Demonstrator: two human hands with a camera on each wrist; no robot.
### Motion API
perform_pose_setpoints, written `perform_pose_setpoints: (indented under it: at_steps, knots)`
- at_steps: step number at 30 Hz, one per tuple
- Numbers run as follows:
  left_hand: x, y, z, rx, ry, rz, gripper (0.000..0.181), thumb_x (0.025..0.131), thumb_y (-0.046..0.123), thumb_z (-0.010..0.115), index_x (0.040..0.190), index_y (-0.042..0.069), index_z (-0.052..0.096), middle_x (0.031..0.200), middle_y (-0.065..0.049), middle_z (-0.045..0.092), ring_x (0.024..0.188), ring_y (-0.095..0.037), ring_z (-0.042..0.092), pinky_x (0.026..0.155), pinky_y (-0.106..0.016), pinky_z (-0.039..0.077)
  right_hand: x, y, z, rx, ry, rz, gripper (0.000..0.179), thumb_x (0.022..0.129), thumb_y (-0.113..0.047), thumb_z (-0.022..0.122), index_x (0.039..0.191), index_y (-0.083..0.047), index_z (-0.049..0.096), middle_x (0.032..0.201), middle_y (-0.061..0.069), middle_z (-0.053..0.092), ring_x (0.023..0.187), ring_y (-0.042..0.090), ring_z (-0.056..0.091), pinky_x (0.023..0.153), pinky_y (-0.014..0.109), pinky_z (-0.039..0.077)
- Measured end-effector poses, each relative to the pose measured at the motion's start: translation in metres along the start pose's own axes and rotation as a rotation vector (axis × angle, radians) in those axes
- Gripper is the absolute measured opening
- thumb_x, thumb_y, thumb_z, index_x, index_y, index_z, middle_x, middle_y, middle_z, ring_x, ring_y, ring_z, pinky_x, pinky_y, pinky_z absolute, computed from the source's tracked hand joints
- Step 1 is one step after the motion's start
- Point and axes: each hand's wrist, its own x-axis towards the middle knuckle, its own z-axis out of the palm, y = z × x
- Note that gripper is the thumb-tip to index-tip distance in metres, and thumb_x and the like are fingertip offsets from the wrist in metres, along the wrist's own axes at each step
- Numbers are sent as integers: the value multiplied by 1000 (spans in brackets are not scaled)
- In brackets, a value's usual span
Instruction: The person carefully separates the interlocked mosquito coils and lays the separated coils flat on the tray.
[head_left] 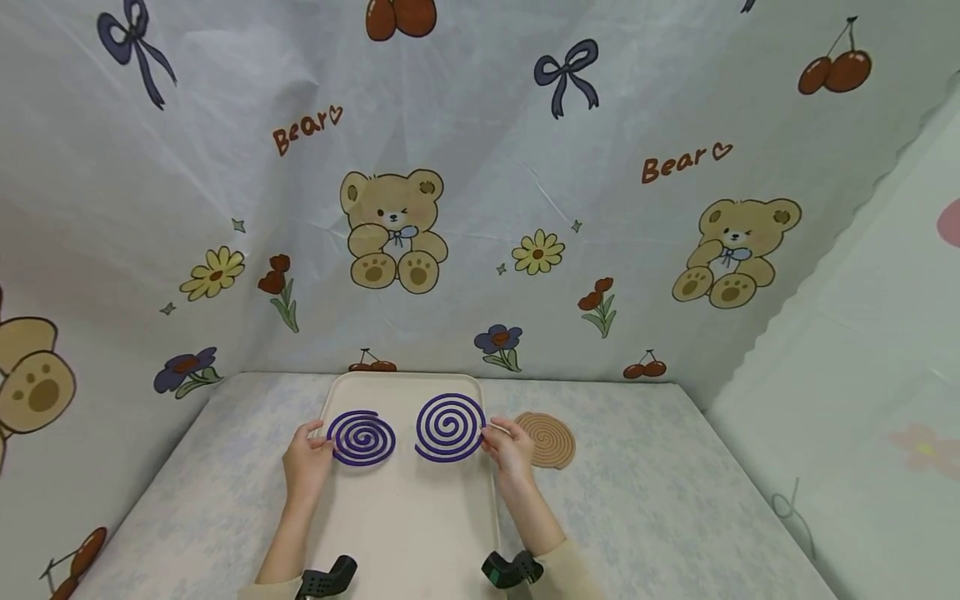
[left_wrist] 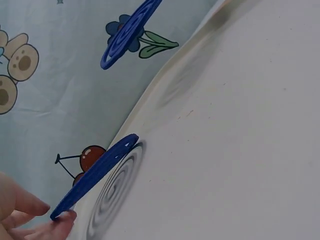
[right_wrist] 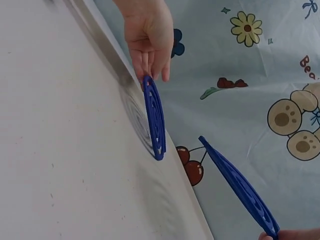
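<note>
My left hand [head_left: 307, 462] pinches the left edge of a blue-purple mosquito coil [head_left: 363, 437] between thumb and fingers. In the left wrist view this coil [left_wrist: 95, 175] is tilted close over the tray, with a spiral shadow beneath. A second blue-purple mosquito coil [head_left: 450, 427] is pinched at its right edge by my right hand [head_left: 512, 454]. The right wrist view shows that coil [right_wrist: 240, 190] steeply tilted above the tray's far end. Both coils are held side by side, apart from each other, over the cream tray [head_left: 401, 533].
A brown mosquito coil [head_left: 546, 440] lies on the marbled table [head_left: 645, 508], just right of the tray. Behind the table hangs a cloth [head_left: 480, 125] printed with bears and flowers. Black wrist cameras [head_left: 330, 577] are strapped to both forearms.
</note>
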Motion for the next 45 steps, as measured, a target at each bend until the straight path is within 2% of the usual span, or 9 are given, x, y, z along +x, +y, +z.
perform_pose_setpoints:
  at_steps: [3, 9, 14, 16, 22, 27, 34, 41, 45]
  knots:
    - [1, 1, -2, 10, -41, -18, 44, 90, 9, 53, 133, -4, 47, 113, -34, 62, 104, -44, 62, 85, -47, 51, -5, -4, 4, -5, -3, -3, 20, 81, 14, 58, 101, 11, 57, 68, -1, 66, 60, 6, 62, 57, 16, 54]
    - [3, 4, -4, 13, -126, -45, 50, 93, 14, 48, 139, -4, 40, 124, -36, 55, 115, -46, 56, 97, -53, 46, -3, 1, 3, -7, 10, -10, 18, 80, 16, 57, 96, 8, 58, 67, 2, 66, 58, 7, 61, 56, 17, 54]
    - [-1, 5, -6, -9, -113, -57, 48, 93, 13, 47, 137, -4, 43, 124, -36, 55, 114, -47, 55, 97, -52, 46, 7, 17, -1, -24, 23, -18, 21, 80, 15, 58, 101, 13, 56, 71, 9, 68, 58, 6, 60, 55, 17, 53]
    - [-3, 6, -6, -15, -99, -59, 46, 92, 13, 47, 134, -3, 47, 122, -33, 58, 112, -45, 58, 95, -50, 47, 10, 21, -1, -49, 24, -25, 24, 81, 14, 58, 104, 15, 55, 72, 7, 67, 59, 6, 61, 56, 16, 53]
    - [-4, 9, -3, -19, -48, -38, 38, 91, 14, 48, 125, 0, 58, 114, -27, 65, 104, -40, 63, 80, -31, 47, 19, 26, 6, -74, 24, -26, 32, 80, 13, 60, 110, 16, 52, 70, 1, 65, 60, 6, 61, 58, 17, 54]
    - [-5, 13, -1, -27, -20, -18, 34, 91, 13, 49, 120, 1, 62, 109, -24, 68, 99, -36, 65, 72, -23, 45, 26, 29, 10, -82, 30, -25, 34, 78, 15, 61, 111, 16, 52, 72, 4, 68, 60, 7, 62, 57, 18, 55]
    - [-4, 15, 2, -15, -11, 3, 32, 92, 13, 49, 118, 0, 63, 108, -25, 67, 99, -36, 64, 76, -29, 47, 19, 25, 15, -117, 48, -47, 32, 74, 19, 60, 106, 19, 54, 70, 9, 68, 57, 8, 61, 56, 22, 55]
    - [-6, 18, 2, -19, -53, -6, 34, 94, 16, 46, 120, 1, 62, 113, -25, 66, 104, -36, 63, 83, -37, 48, 32, 43, 9, -143, 63, -26, 46, 74, 17, 59, 119, 21, 49, 64, 5, 64, 52, 7, 60, 50, 19, 54]
    - [-7, 20, 1, -30, -74, -12, 35, 94, 16, 45, 122, 1, 60, 115, -26, 65, 108, -37, 61, 89, -43, 47, 26, 39, 5, -199, -10, -16, 44, 80, 13, 55, 122, 22, 46, 73, 22, 69, 52, 9, 63, 49, 20, 55]
